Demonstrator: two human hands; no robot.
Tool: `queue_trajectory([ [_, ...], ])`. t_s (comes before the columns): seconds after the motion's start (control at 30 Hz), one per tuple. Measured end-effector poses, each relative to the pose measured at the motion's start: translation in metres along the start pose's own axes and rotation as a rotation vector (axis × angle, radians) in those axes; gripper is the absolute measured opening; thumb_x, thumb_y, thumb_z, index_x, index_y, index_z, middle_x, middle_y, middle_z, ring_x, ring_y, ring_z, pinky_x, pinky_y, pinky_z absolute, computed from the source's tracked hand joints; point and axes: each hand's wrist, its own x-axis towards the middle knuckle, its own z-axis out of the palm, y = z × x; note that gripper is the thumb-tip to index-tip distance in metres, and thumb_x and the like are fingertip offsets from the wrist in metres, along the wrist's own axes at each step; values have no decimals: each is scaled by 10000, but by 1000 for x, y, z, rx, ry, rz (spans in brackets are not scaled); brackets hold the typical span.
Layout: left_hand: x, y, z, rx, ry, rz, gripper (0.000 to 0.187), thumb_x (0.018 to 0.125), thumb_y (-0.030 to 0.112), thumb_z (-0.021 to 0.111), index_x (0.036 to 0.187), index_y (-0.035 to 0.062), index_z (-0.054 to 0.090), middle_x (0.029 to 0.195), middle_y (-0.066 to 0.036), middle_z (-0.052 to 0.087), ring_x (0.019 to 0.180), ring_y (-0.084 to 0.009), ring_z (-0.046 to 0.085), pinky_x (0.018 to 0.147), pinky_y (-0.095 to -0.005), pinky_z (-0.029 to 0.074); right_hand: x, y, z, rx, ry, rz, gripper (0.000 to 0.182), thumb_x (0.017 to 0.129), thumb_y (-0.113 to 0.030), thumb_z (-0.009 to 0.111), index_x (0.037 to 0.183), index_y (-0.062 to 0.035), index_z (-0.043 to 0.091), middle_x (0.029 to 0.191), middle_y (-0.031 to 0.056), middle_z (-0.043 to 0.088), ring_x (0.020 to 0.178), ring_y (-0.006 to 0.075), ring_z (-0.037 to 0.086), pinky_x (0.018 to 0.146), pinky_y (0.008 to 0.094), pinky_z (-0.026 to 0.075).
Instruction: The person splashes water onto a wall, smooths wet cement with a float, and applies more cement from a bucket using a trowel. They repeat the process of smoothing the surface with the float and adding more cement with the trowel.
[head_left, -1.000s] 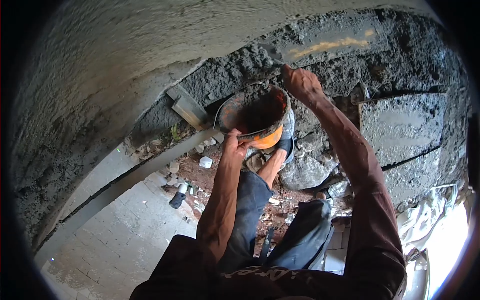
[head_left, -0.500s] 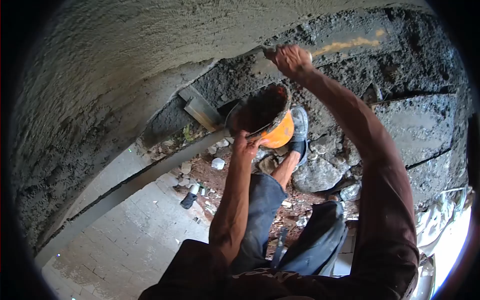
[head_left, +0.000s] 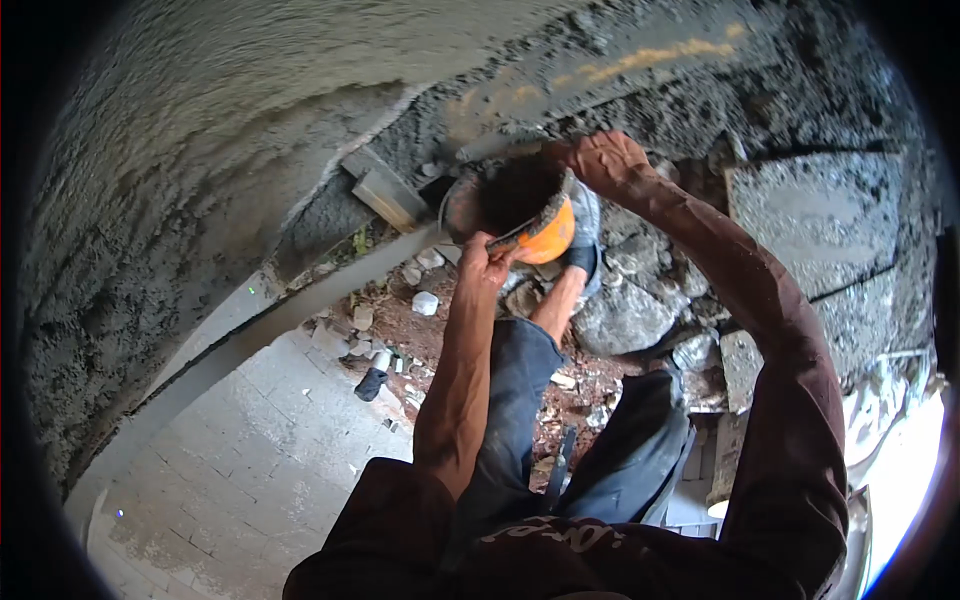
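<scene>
An orange helmet-like bowl (head_left: 546, 238) is tilted below the wall, its dark inside facing up. My left hand (head_left: 487, 258) grips its near rim, thumb and fingers pinched on the edge. My right hand (head_left: 605, 162) is closed around the handle end of a trowel, just beyond the bowl's far right rim. The trowel's blade (head_left: 495, 146) points left, above the bowl's opening, smeared with grey mortar. Rough wet mortar (head_left: 640, 110) lies behind my right hand.
A curved plastered wall (head_left: 240, 100) fills the upper left. A long grey bar (head_left: 300, 300) slants up to the bowl. Short wooden pieces (head_left: 387, 197) lean near its upper end. Large stones (head_left: 625, 318) and rubble surround my feet. Flat slabs (head_left: 815, 220) lie at the right.
My right hand has moved down from the mortared surface to the bowl's rim, bringing the trowel over the opening. My left hand still holds the bowl. The view has shifted slightly.
</scene>
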Motion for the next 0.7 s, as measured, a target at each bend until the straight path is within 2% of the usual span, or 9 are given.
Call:
queue_trajectory([
  [0.07,-35,-27,21,-40,0,135,251,802,44,438,948,-140,527,1024,-266,597,1004,-416,586,874,-591,492,10,-1,-57,-145,-106,-32,86,830,-166,591,770,-109,567,658,25,519,579,166,538,473,287,418],
  [0.17,-55,-53,6,101,36,299,108,724,35,521,821,-10,507,863,-149,587,795,-325,602,671,-482,539,27,-18,-150,481,-392,533,195,901,-243,571,987,-69,573,714,62,535,644,200,577,506,292,448],
  [0.23,-89,-75,11,235,106,358,174,684,21,550,849,37,498,911,-109,562,783,-269,570,572,-403,500,-22,-23,-174,404,-572,530,185,872,-197,521,945,-48,604,734,100,567,681,208,602,513,312,461],
  [0.37,-169,-154,38,551,-190,760,525,669,-9,559,1171,117,465,1164,-91,489,959,-269,521,708,-441,505,-115,-46,-225,317,-984,414,226,865,-198,449,684,-90,533,531,43,471,411,171,446,360,310,317],
  [0.4,-166,-156,24,572,-289,746,611,671,-18,556,1246,147,434,1204,-88,472,994,-276,513,760,-463,504,-145,-67,-232,455,-703,548,207,852,-204,459,705,-86,544,509,36,451,385,175,425,317,338,300],
  [0.47,-172,-168,18,663,-243,689,618,681,-27,541,1268,126,424,1220,-101,473,1077,-295,489,823,-536,489,-129,-72,-314,485,-1146,750,162,838,-154,469,944,-54,539,596,50,519,483,202,542,444,350,470],
  [0.57,-225,-229,54,867,-436,552,595,691,-32,513,1262,107,423,1202,-114,476,1073,-313,508,775,-573,512,-199,-101,-430,297,-333,1004,167,856,-165,561,934,-22,597,814,124,604,796,244,607,556,338,504],
  [0.63,-262,-286,76,966,-535,525,552,690,-30,494,1228,78,434,1132,-123,515,963,-295,568,708,-512,555,-258,-106,-485,330,126,1404,188,835,-185,629,969,-53,628,849,122,600,795,222,598,627,286,503],
  [0.7,-272,-313,80,1027,-612,477,513,690,-30,492,1191,70,448,1087,-113,532,925,-286,579,697,-504,558,-347,-133,-547,-180,537,1534,175,829,-218,625,852,-45,633,789,109,593,696,269,584,621,381,486],
])
